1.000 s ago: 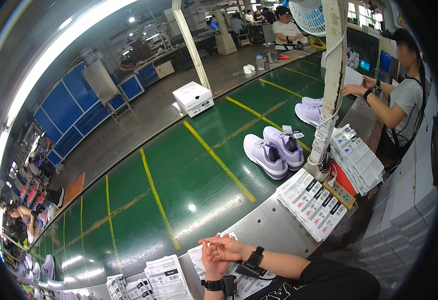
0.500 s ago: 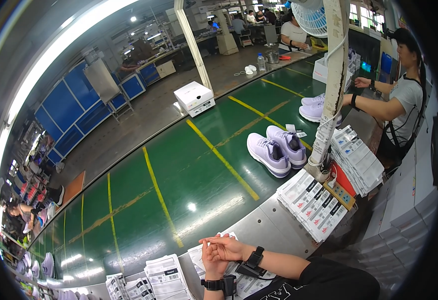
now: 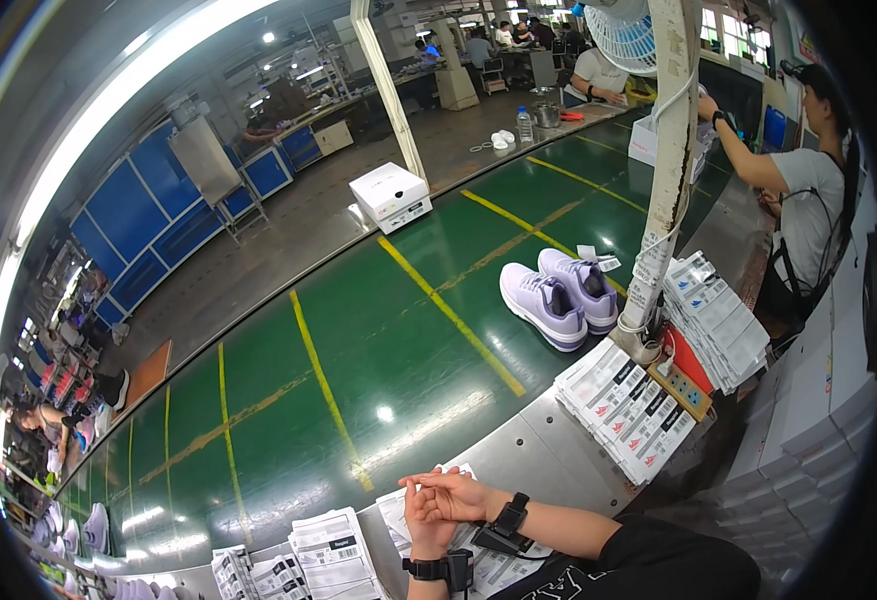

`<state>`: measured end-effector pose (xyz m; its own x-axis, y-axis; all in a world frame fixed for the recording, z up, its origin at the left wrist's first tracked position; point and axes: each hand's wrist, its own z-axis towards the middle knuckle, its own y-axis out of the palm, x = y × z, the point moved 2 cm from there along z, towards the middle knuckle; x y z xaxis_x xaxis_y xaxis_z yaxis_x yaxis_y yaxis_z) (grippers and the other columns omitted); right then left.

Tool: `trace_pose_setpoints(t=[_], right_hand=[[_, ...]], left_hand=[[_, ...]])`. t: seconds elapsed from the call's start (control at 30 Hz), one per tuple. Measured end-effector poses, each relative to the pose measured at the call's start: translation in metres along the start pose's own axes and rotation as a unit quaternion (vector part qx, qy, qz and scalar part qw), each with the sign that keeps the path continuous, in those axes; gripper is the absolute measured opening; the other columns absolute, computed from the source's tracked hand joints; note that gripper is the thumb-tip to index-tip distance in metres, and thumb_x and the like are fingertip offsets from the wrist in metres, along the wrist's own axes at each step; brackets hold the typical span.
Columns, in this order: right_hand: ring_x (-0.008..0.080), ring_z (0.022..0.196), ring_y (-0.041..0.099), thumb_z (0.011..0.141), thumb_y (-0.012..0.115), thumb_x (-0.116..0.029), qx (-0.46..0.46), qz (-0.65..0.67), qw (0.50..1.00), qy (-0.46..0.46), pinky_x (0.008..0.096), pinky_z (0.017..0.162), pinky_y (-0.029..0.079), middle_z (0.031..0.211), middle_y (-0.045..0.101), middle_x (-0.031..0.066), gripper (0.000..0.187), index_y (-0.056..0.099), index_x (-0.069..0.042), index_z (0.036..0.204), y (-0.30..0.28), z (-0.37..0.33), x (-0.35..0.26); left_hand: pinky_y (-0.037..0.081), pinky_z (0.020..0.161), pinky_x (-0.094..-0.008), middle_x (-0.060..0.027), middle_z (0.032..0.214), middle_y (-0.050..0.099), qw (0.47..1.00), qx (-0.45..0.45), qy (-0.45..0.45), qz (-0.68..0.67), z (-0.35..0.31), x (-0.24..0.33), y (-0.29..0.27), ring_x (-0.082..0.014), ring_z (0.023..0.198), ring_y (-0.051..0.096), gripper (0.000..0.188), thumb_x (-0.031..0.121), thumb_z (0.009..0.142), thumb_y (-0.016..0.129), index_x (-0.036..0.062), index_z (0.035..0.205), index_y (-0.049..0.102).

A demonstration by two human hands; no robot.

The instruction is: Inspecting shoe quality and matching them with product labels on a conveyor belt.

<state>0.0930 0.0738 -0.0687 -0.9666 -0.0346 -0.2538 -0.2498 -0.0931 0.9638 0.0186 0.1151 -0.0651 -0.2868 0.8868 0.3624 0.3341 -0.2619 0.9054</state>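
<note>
— What had changed on the green belt (image 3: 359,330), taken from left to right?

— At the near left, nothing was altered: the left hand (image 3: 427,522) was kept upright, fingers loosely curled and holding nothing, and the right hand (image 3: 459,493) was laid flat across it, open and empty too. Both were rested on the printed label sheets (image 3: 331,550) at the near edge of the steel worktop (image 3: 539,450). Further right, the pair of lilac shoes (image 3: 559,295) had been carried a little rightward and farther off, close beside the white wrapped post (image 3: 664,170). At the far right, the co-worker's arm (image 3: 744,160) had been raised towards the screen.

— And what was meant by that for the hands?

— The shoes were judged to be well out of reach, so the waiting posture was fitting.

— What room was left?

— Wide bare belt was seen between the hands and the shoes. The worktop's right side was crowded by stacked white labels (image 3: 629,405), and the belt's far edge was bounded by grey floor where a white box (image 3: 391,195) was set.
</note>
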Motion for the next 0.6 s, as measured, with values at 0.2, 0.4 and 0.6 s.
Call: trace_pose_setpoints(t=[0.2,0.4,0.6], right_hand=[[0.0289,0.087,0.066,0.1,0.033,-0.024,-0.005,0.001,1.0,0.0,0.0309,0.073,0.055,0.093,0.065,0.0174,0.042,0.031,0.001,0.135,-0.005,0.002,0.002],[0.0302,0.087,0.065,0.101,0.028,-0.022,-0.018,0.013,1.0,-0.008,0.0325,0.075,0.055,0.094,0.063,0.0207,0.046,0.025,0.007,0.136,-0.005,0.002,0.003],[0.0299,0.087,0.065,0.101,0.028,-0.022,-0.019,0.007,1.0,-0.008,0.0324,0.075,0.055,0.093,0.063,0.02,0.046,0.026,0.007,0.136,-0.006,0.003,0.003]], left_hand=[[0.03,0.105,-0.0514,-0.0289,0.126,0.047,1.0,-0.008,-0.003,0.002,0.002,0.001,-0.007,-0.0454,0.121,0.041,0.059,0.05,0.095,0.032,-0.0002,0.119,0.05],[0.03,0.105,-0.0536,-0.0265,0.124,0.05,1.0,0.011,0.003,0.005,0.006,0.002,-0.017,-0.0453,0.119,0.043,0.058,0.052,0.092,0.039,0.0009,0.118,0.05],[0.029,0.105,-0.0534,-0.0267,0.124,0.05,1.0,0.012,0.005,0.008,0.006,0.003,-0.019,-0.0453,0.119,0.042,0.058,0.052,0.092,0.04,0.001,0.118,0.05]])
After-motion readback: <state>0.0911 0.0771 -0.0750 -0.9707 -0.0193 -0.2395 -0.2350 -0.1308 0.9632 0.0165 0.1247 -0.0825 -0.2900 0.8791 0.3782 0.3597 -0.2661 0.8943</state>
